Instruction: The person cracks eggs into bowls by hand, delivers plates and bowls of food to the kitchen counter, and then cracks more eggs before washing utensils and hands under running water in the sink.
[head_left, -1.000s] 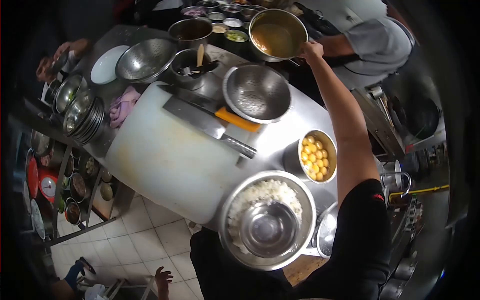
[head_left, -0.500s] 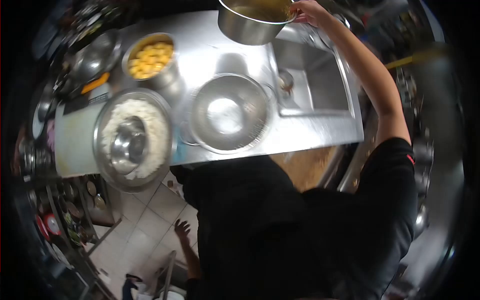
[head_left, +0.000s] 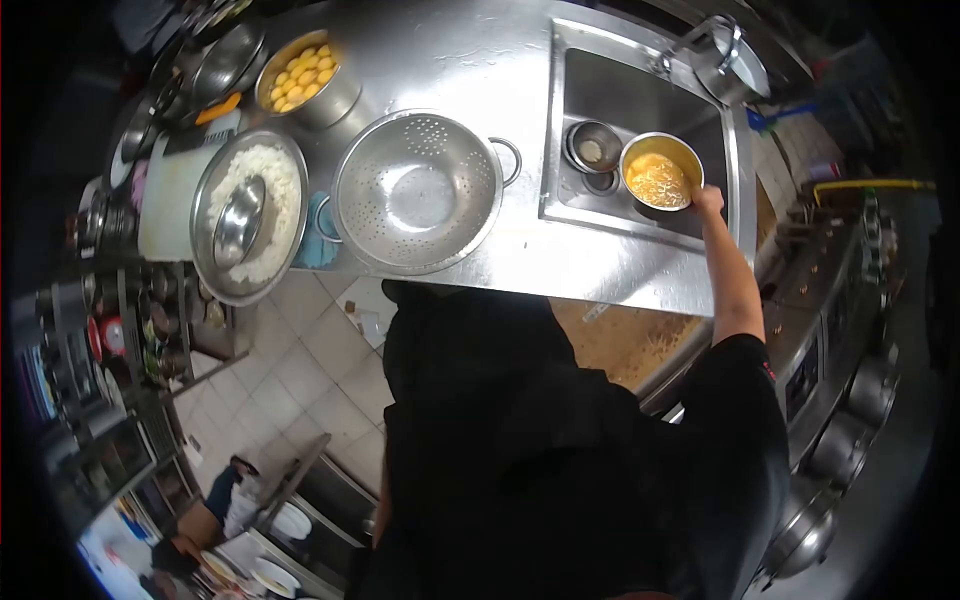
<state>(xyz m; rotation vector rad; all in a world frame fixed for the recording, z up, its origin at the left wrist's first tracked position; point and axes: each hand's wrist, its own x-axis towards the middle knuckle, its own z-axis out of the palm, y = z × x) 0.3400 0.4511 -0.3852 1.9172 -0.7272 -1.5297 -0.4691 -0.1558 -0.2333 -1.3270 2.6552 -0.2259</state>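
Observation:
My right hand [head_left: 708, 200] is closed on the rim of a metal pot [head_left: 662, 172] with orange-yellow liquid in it, inside the steel sink [head_left: 640, 85]. Left of the pot, small metal bowls [head_left: 592, 148] sit in the sink. A large two-handled colander [head_left: 420, 190] stands on the steel counter. Beside it is a wide bowl of white rice [head_left: 285, 205] with a small metal bowl [head_left: 240, 222] in it. Behind these stands a pot of egg yolks [head_left: 300, 80]. My left hand does not show; its arm is mostly hidden by my black clothing.
The faucet [head_left: 662, 62] is at the sink's back edge, near a metal container [head_left: 730, 70]. A white cutting board [head_left: 170, 205] and an orange handle [head_left: 218, 108] are at the left. Another person [head_left: 205, 515] is at the lower left. Large pots line the right.
My view has swung right from the cutting board to the sink. My right hand has brought the held pot from over the counter into the sink. My left hand has dropped out of view.

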